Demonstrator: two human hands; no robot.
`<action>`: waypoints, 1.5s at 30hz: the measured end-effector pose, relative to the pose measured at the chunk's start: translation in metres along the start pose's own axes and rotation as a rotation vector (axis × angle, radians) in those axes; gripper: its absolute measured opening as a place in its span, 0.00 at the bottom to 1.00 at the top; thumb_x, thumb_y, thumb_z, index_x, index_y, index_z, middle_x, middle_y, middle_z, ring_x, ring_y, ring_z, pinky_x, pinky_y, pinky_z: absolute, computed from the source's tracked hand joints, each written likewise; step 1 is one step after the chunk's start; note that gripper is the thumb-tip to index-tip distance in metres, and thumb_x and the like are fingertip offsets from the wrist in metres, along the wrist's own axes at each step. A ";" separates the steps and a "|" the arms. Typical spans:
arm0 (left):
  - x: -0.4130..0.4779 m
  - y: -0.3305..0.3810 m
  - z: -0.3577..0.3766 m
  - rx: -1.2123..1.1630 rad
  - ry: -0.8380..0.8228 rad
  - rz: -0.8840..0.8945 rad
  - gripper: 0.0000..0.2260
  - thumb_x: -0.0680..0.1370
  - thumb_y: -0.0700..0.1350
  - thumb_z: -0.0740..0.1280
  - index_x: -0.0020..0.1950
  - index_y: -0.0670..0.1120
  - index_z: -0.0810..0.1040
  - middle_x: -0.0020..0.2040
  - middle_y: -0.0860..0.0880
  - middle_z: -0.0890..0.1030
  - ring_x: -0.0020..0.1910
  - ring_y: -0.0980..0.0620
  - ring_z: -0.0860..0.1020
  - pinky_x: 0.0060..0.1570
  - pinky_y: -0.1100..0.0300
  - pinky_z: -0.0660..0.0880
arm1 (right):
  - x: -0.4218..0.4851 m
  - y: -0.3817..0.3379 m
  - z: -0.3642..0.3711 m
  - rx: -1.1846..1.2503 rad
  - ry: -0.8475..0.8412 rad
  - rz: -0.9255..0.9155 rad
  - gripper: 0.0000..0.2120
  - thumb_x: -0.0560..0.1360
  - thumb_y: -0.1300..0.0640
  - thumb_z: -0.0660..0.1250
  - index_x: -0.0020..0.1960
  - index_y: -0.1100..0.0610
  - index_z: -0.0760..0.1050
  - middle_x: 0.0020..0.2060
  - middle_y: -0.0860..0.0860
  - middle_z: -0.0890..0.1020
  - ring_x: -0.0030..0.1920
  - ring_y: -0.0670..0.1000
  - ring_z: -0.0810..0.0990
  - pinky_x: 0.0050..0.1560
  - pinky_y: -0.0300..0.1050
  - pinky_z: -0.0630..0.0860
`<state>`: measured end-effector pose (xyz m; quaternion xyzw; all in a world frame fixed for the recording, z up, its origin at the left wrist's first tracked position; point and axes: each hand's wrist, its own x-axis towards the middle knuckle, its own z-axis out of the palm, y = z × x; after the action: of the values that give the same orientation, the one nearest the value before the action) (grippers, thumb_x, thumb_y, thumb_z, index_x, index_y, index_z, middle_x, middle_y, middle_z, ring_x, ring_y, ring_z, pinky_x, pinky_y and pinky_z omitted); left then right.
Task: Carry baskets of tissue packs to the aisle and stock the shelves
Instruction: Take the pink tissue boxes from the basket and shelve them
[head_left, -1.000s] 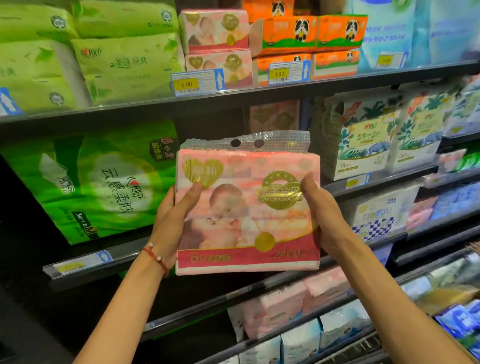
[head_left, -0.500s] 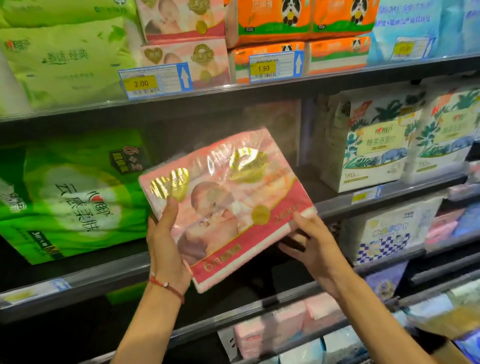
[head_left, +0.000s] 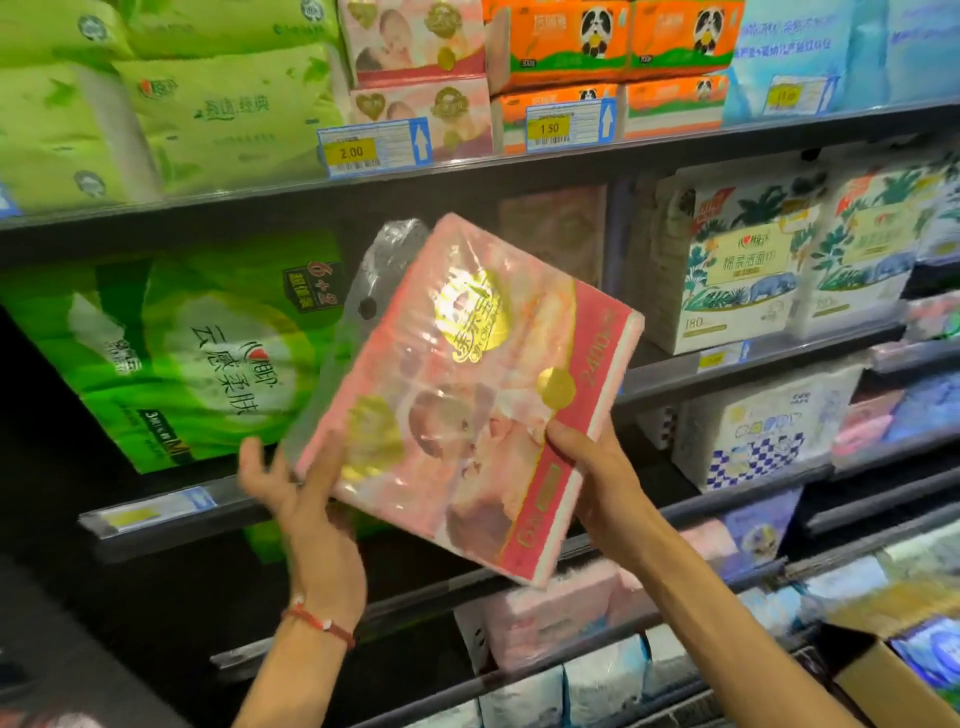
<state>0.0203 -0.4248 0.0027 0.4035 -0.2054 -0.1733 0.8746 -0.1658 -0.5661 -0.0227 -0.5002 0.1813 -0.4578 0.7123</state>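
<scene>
Shelves (head_left: 519, 174) behind; glossy pink tissue pack (head_left: 467, 395), tilted, red-banded.

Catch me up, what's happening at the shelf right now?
A person holds a pink tissue pack tilted before the middle shelf, not yet set down. The right hand grips its lower right edge; the left hand supports the lower left corner, fingers spread. The slot behind lies between a green pack and white leaf-print packs.

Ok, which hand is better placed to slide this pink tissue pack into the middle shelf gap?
Probably the right hand: it grips the pink tissue pack at its lower edge. The left hand, fingers spread, only props a corner.
</scene>
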 end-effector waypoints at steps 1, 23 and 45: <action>0.004 0.012 -0.008 0.085 0.014 0.060 0.52 0.62 0.55 0.81 0.80 0.53 0.58 0.78 0.44 0.65 0.70 0.50 0.74 0.69 0.48 0.73 | -0.003 -0.004 -0.002 -0.026 -0.001 -0.016 0.34 0.72 0.53 0.75 0.76 0.53 0.70 0.62 0.55 0.84 0.59 0.56 0.85 0.54 0.48 0.83; 0.066 0.004 0.056 0.215 -0.447 -0.261 0.25 0.74 0.44 0.76 0.71 0.52 0.75 0.62 0.46 0.84 0.58 0.43 0.84 0.57 0.45 0.80 | 0.075 -0.062 -0.003 -0.240 -0.103 0.149 0.30 0.77 0.45 0.74 0.74 0.55 0.71 0.65 0.64 0.82 0.64 0.67 0.82 0.67 0.67 0.78; 0.155 -0.055 0.122 0.420 -0.123 -0.179 0.24 0.67 0.54 0.79 0.54 0.53 0.68 0.61 0.46 0.79 0.58 0.47 0.81 0.61 0.41 0.78 | 0.200 -0.061 -0.041 -0.651 -0.209 0.035 0.16 0.76 0.61 0.76 0.63 0.57 0.80 0.41 0.44 0.85 0.43 0.44 0.85 0.50 0.39 0.79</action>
<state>0.0846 -0.6088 0.0655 0.5818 -0.2531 -0.2277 0.7386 -0.1206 -0.7600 0.0527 -0.7424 0.2522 -0.3100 0.5377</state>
